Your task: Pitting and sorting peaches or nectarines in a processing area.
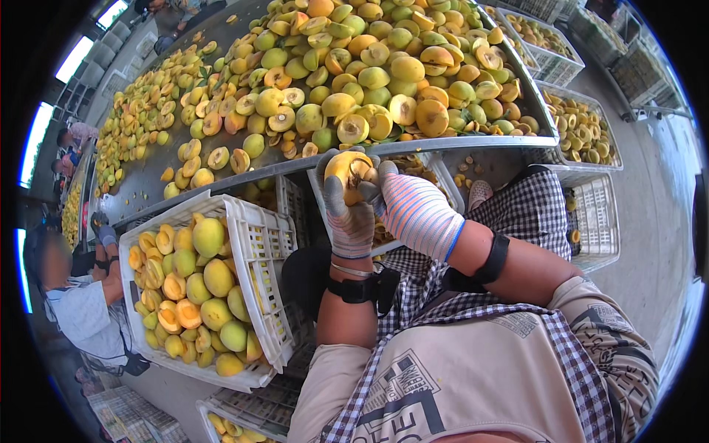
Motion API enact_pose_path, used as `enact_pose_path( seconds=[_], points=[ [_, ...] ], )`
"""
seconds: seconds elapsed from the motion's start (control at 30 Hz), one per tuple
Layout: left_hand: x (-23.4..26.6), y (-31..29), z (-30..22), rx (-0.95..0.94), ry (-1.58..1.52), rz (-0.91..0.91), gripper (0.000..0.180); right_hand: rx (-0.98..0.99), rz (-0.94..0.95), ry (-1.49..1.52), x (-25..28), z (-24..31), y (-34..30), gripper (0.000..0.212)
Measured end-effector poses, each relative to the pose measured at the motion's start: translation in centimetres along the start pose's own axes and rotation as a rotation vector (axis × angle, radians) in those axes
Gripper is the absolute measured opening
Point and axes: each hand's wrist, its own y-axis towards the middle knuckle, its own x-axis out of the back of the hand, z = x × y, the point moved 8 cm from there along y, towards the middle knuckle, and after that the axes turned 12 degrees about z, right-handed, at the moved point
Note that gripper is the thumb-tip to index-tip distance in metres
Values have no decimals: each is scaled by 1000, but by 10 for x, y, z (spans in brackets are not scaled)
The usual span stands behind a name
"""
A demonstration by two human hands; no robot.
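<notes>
My left hand (pixel 347 221), in a striped glove with grey fingers, grips a yellow peach (pixel 344 168) just past the metal table's near edge. The peach is opened, with a brown hollow facing right. My right hand (pixel 419 207), gloved alike, is closed against the right side of that hollow. Whatever its fingers pinch is hidden. Under my hands stands a white crate (pixel 452 184) with cut peach pieces in it. Beyond them, whole and halved peaches (pixel 354 81) are heaped on the table (pixel 281 171).
A tilted white crate (pixel 251 255) full of peaches stands at my left. Crates with peach halves (pixel 580 133) line the right side, along with another white crate (pixel 594 221). A co-worker (pixel 85 303) sits at the far left. My checked apron (pixel 524 221) covers my lap.
</notes>
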Motion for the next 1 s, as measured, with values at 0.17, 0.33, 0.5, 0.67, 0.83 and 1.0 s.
enact_pose_path(
  seconds=[0.17, 0.33, 0.5, 0.67, 0.83, 1.0],
  points=[
    [-1, -1, -5, -30, 19, 8, 58, 3, 73, 82, 2, 6, -1, 34],
    [-15, 0, -12, -40, 45, 92, 56, 4, 154, 171, -10, 2, 2, 37],
    [-18, 1, -10, -25, -2, 113, 52, 50, 154, 272, -19, -5, 5, 42],
    [-8, 2, -4, -2, -53, 65, 51, 6, 195, 169, -12, 2, 3, 43],
    [0, 1, 0, 49, -42, -17, 50, -89, 357, 43, -17, -2, 10, 48],
    [13, 2, 1, 23, 60, -61, 56, 37, 316, 64, -9, -6, 20, 52]
  ],
)
